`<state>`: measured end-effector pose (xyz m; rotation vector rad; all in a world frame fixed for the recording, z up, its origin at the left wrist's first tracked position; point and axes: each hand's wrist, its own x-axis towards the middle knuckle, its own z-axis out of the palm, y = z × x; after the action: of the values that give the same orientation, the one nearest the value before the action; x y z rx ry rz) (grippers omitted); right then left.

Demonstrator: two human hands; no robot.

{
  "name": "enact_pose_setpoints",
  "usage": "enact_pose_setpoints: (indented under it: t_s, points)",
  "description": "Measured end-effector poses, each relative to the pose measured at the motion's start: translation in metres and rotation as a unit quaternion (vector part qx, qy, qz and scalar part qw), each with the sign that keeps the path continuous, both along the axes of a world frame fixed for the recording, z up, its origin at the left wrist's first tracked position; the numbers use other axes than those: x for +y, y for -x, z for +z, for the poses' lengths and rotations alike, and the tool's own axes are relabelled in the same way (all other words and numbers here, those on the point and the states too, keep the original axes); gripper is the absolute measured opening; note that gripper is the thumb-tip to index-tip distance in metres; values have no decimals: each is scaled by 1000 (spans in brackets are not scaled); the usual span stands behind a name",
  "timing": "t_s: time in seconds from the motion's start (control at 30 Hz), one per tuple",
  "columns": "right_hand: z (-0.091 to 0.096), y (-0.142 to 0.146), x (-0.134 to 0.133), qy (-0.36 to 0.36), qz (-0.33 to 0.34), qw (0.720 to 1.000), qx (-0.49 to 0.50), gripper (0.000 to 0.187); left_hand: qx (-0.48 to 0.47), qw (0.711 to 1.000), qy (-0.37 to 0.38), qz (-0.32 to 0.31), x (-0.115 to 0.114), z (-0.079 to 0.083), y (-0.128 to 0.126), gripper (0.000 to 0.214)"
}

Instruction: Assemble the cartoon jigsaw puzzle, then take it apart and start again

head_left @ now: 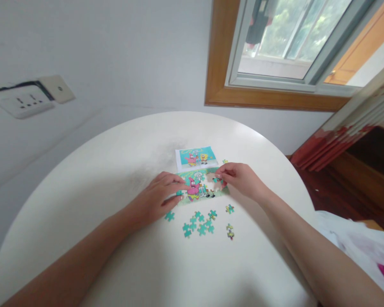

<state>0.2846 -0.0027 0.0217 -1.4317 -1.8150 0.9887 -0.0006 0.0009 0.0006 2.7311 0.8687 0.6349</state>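
Note:
A partly assembled cartoon jigsaw puzzle (193, 192) lies on the white table, with a pink starfish figure on it and a gap towards its right side. My left hand (161, 194) rests at the puzzle's left edge, fingers stretched out over it. Over the gap, the thumb and fingers of my right hand (238, 178) pinch a small puzzle piece (216, 180). Behind the puzzle lies a reference picture (196, 157) of the same scene. Several loose teal pieces (202, 229) are scattered in front, with yellowish pieces (230, 232) to their right.
The round white table (153, 264) stands against a wall with a socket (27, 101) at the left. A wood-framed window (275, 98) is at the back right. A white plastic bag (348, 243) lies beyond the table's right edge, below a curtain (333, 140).

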Motion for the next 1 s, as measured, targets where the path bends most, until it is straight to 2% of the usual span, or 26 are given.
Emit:
enact_pose_setpoints:
  t_s: [0.13, 0.3, 0.6, 0.8, 1.0]
  points:
    - [3, 0, -1, -7, 14, 1000, -9, 15, 3, 1000, 5, 2, 0, 0, 0, 33]
    - [5, -2, -1, -64, 13, 995, -78, 22, 3, 1000, 7, 4, 0, 1, 0, 33]
    - [10, -31, 11, -134, -136, 963, -191, 23, -1, 1000, -14, 13, 2, 3, 3, 31]
    - [-1, -41, 21, -129, -176, 940, -261, 21, -31, 998, -41, 34, 4, 10, 9, 28]
    - [-20, -46, 31, -130, -158, 931, -300, 22, 2, 999, -31, 6, -5, 15, 1, 28]
